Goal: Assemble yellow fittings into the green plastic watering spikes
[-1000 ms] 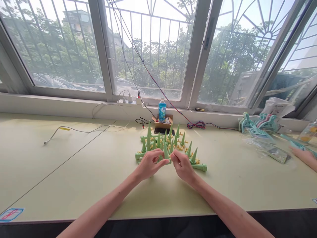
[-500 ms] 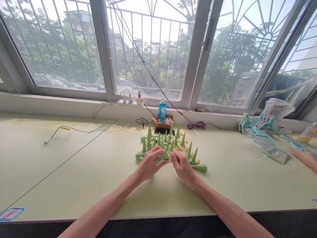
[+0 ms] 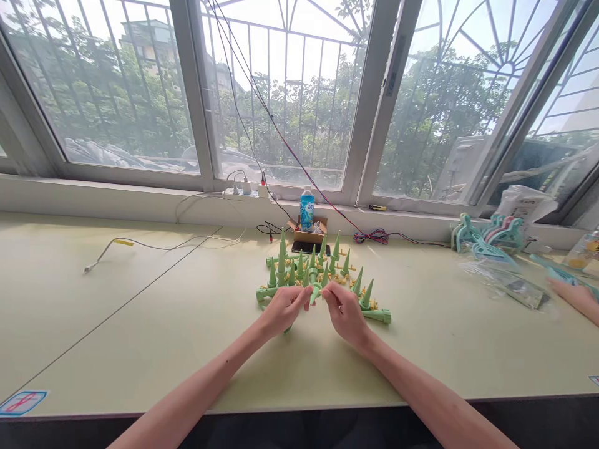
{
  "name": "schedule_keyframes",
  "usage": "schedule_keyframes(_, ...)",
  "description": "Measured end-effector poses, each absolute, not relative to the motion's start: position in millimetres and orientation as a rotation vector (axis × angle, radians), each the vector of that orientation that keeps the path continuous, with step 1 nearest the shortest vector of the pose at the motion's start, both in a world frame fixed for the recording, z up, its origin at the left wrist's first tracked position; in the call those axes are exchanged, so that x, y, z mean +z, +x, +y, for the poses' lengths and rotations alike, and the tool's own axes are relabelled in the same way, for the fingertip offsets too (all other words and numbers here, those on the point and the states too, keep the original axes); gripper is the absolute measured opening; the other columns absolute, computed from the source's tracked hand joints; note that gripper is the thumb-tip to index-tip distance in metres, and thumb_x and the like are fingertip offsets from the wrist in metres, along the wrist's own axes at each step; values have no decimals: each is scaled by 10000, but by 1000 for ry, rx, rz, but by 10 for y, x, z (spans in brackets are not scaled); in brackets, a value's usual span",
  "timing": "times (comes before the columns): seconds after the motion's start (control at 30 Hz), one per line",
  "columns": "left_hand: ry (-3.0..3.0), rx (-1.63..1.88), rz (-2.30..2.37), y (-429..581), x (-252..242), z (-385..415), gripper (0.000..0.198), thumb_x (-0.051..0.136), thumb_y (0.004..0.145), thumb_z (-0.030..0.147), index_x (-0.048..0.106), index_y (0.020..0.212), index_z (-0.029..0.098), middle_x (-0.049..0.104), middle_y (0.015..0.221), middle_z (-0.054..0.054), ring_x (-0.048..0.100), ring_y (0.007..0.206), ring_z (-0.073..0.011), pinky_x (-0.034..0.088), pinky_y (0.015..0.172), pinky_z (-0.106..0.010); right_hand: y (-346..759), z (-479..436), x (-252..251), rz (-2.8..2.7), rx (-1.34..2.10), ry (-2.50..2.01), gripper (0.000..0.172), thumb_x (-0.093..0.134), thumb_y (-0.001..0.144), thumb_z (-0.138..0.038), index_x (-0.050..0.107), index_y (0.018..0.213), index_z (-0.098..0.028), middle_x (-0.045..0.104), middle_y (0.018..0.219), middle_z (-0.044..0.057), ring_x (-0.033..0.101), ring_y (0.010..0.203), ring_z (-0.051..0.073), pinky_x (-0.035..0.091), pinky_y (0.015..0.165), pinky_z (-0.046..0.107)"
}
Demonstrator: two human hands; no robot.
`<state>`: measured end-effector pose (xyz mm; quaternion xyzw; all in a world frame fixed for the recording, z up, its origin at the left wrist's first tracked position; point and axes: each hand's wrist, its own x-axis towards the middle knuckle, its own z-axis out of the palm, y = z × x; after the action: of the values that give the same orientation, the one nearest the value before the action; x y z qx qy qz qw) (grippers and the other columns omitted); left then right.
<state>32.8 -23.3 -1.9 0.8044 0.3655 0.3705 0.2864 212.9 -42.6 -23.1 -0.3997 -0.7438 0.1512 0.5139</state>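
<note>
Left hand (image 3: 283,307): grasping green cone (image 3: 315,295) btwn thumb + fingers; wide end far, tip angled down twd near side.
Right hand (image 3: 345,310): fingers curled, tips pinched at cone's right side; can't tell if a small part's in them.
Windows (image 3: 290,93): all along far side, grey frames, bars + trees outside.
Table (image 3: 468,349): pale yellow-green, seam running diag. on left.
Green spikes (image 3: 368,293): clustered mid-table, mostly upright, w/ small yellow bits among them; held cone's at cluster's near edge.
Hangers (image 3: 503,234): far right, mostly turquoise, clear plastic nr them.
Co-worker's hand (image 3: 578,298): right edge, at a turquoise piece.
Cardboard box (image 3: 302,236): far ctr, just beyond spikes.
Bottle (image 3: 307,211): blue, upright at box; can't tell if in or behind.
Cable coil (image 3: 372,236): dark red/blue, right of box.
</note>
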Motion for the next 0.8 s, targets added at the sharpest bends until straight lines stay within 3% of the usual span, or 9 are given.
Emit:
schedule_keyframes(0.3,2259,1013,954,322,16,-255,511,461,916,531,549,596,142,408,595,26,333,559,-104,272,527,-220,2129,-430,-251,-1721,469,-971,351,374,990,-384,396,684,-211,375,567,-42,319,507,113,278,499,245)
schedule_keyframes(0.47,2333,1065,981,319,-1,-253,393,586,865,500,602,690,148,376,621,39,300,563,-101,265,534,-225,2113,-439,-254,-1693,540,-982,390,354,994,-418,355,659,-219,356,536,-47,312,486,114,272,479,251)
schedule_keyframes(0.8,2408,1121,1004,319,-31,-241,389,638,836,497,554,676,153,419,654,34,333,573,-99,274,528,-232,2109,-430,-267,-1685,569,-1015,426,353,992,-461,354,641,-220,363,525,-43,313,480,116,273,472,263)
